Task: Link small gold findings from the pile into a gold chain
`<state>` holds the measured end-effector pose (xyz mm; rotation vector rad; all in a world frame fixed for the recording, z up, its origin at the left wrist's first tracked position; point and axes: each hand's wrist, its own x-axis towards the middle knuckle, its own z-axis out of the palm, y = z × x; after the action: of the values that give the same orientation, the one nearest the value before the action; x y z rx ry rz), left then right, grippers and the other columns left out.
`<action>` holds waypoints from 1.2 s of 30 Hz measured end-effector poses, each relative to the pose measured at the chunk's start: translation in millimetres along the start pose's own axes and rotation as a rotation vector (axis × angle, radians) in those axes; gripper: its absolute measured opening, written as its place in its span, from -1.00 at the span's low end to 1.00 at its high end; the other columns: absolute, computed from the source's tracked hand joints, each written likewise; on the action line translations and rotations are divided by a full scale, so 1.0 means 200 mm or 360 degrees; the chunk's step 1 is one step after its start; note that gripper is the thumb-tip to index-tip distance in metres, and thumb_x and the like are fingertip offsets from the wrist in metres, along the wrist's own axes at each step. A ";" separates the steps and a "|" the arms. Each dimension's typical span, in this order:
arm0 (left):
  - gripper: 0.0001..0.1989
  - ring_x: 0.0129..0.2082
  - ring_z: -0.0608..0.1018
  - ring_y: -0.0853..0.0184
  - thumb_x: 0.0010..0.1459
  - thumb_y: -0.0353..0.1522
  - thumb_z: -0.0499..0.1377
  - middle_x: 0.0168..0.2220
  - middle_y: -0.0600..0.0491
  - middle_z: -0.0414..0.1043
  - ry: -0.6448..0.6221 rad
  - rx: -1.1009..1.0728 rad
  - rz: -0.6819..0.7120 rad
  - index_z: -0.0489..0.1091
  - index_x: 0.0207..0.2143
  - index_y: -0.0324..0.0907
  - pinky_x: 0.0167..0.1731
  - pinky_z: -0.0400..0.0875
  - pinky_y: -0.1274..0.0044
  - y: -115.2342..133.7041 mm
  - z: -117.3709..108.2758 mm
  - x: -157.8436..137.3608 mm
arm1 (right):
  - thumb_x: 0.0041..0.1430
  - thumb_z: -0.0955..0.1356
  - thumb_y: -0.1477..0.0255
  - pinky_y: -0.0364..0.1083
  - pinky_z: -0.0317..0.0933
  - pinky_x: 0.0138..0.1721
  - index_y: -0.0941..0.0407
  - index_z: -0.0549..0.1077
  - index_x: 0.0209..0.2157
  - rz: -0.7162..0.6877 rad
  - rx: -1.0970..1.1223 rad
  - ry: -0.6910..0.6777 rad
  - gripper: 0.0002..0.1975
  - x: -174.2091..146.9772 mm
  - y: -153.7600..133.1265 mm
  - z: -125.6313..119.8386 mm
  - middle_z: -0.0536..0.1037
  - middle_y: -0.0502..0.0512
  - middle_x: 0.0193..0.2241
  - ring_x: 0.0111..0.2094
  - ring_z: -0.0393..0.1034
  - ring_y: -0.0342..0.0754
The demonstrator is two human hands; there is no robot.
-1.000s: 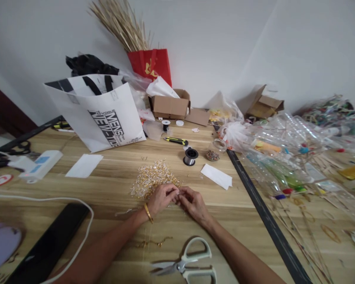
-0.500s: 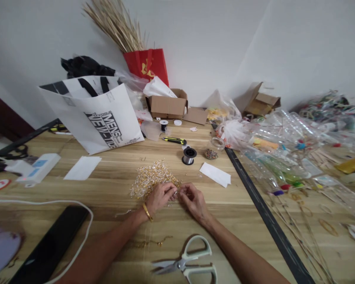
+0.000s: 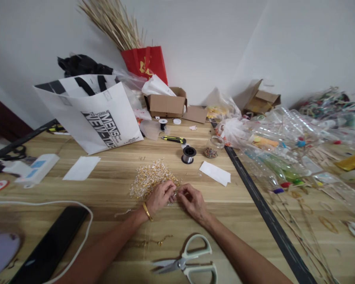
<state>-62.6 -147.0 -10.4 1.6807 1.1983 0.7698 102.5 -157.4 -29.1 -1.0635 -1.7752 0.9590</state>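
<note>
My left hand, with a gold bangle at the wrist, rests at the lower right edge of a heap of gold and clear beads. Its thumb and forefinger are pinched together. Close beside it, my right hand is pinched too, fingertips almost meeting the left ones. Whatever lies between the fingers is too small to make out. Nearer to me are a short beaded gold chain and a pair of scissors with pale handles, blades pointing left.
Beyond my hands stand a spool of wire, a glass jar of beads, a yellow-black cutter and folded white paper. A phone and white cable lie left. Plastic bottles crowd the right side.
Both hands stay pinched at the same spot, the fingertips shifting only slightly. The whole view has moved a little; the things on the table lie as before.
</note>
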 end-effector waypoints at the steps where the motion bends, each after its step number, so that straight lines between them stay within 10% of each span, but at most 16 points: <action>1: -0.74 -0.62 0.48 0.41 0.20 -0.22 -0.04 -0.60 0.13 0.37 -0.0002 0.0012 0.0007 0.25 -0.46 -0.17 -0.56 0.38 0.60 0.00 0.00 0.00 | 0.14 0.26 0.43 -0.21 0.19 -0.54 0.14 0.35 -0.40 -0.0008 -0.0017 -0.0012 -0.91 0.00 0.00 0.00 0.41 0.00 -0.53 -0.57 0.28 -0.18; 22: -0.76 -0.50 0.46 0.38 0.23 -0.25 -0.07 -0.53 0.12 0.38 0.0003 0.0610 0.0186 0.29 -0.36 -0.17 -0.39 0.30 0.57 0.08 0.01 -0.05 | 0.12 0.30 0.32 -0.22 -0.03 -0.59 0.20 0.44 -0.40 0.0128 0.0133 -0.0134 -0.78 0.01 0.00 -0.02 0.22 -0.10 -0.68 -0.63 0.04 -0.23; 36: -0.70 -0.62 0.43 0.46 0.19 -0.20 -0.02 -0.55 0.09 0.39 -0.0175 -0.0199 0.0011 0.31 -0.38 -0.26 -0.59 0.33 0.63 -0.01 -0.03 0.01 | 0.15 0.27 0.27 -0.21 -0.07 -0.58 0.16 0.33 -0.44 0.0152 0.0319 -0.0072 -0.77 0.02 0.01 -0.03 0.16 -0.12 -0.66 -0.62 0.00 -0.22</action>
<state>-67.3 -144.1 -9.4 1.6040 1.0477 0.7315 107.0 -152.0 -27.3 -1.0127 -1.6365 1.2012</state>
